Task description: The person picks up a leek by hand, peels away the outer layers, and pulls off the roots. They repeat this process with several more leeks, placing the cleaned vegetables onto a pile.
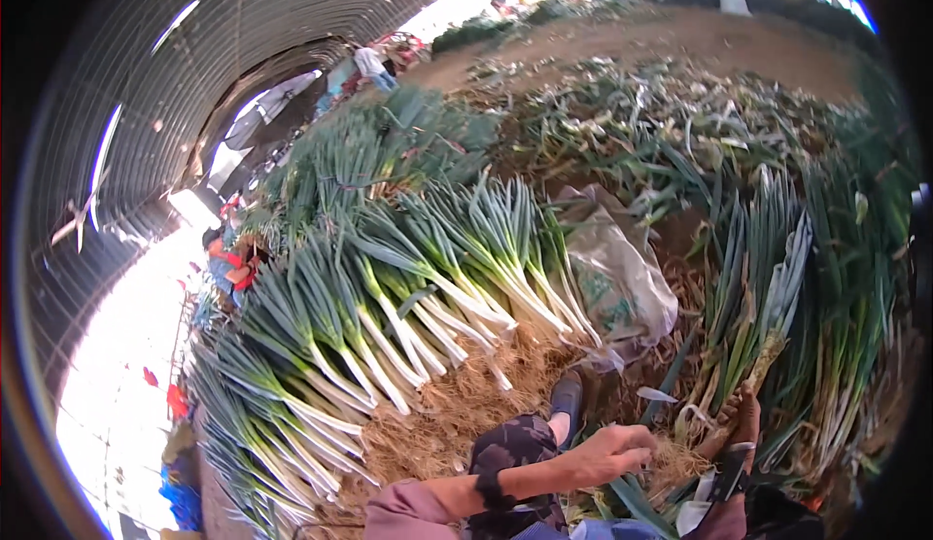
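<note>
The left hand (617, 446) pinches dry roots of a long green-and-white leek bundle (748, 346); the right hand (746, 421) clasps its stalks. Tugging hard could snap stalks or scatter soil onto the cleaned stacked leeks (389, 316).

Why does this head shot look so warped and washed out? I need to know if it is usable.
Head view: fisheye bends the tunnel roof and darkens the rim; daylight blows out the left opening and the sky at top; the leeks are evenly lit and fairly sharp; the left hand and right hand sit low, slightly soft.
</note>
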Tool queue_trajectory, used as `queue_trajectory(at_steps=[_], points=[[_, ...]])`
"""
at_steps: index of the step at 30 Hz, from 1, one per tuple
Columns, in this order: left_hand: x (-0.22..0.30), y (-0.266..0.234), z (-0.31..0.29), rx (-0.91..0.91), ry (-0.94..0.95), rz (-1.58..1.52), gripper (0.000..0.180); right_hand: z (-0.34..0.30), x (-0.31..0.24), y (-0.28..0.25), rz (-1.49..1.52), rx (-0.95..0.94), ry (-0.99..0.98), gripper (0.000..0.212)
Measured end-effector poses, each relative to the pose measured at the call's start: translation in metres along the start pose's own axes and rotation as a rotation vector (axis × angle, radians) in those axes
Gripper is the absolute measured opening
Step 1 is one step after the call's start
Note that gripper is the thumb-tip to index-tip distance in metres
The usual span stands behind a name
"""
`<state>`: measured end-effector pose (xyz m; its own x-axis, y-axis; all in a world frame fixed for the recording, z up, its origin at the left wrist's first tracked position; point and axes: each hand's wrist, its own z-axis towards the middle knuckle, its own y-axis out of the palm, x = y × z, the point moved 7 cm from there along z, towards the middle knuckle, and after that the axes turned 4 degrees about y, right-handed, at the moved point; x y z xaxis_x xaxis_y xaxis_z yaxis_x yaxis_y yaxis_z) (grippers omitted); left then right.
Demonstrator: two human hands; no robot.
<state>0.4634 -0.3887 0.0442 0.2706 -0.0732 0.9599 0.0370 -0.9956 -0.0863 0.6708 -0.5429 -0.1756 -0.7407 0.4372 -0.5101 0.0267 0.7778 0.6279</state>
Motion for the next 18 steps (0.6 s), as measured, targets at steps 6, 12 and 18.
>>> queue_trajectory(at_steps=[6, 12, 18], points=[[0.064, 0.030, 0.007, 0.025, 0.217, -0.165, 0.020, -0.091, -0.056, 0.062, -0.509, -0.051, -0.455, 0.009], [0.119, 0.000, 0.010, 0.349, 0.450, -0.289, 0.016, -0.185, -0.087, 0.145, -0.657, -0.254, -0.794, 0.012], [0.186, 0.024, 0.037, 0.374, 0.617, -0.353, 0.029, -0.259, -0.143, 0.136, -0.924, -0.107, -1.070, 0.025]])
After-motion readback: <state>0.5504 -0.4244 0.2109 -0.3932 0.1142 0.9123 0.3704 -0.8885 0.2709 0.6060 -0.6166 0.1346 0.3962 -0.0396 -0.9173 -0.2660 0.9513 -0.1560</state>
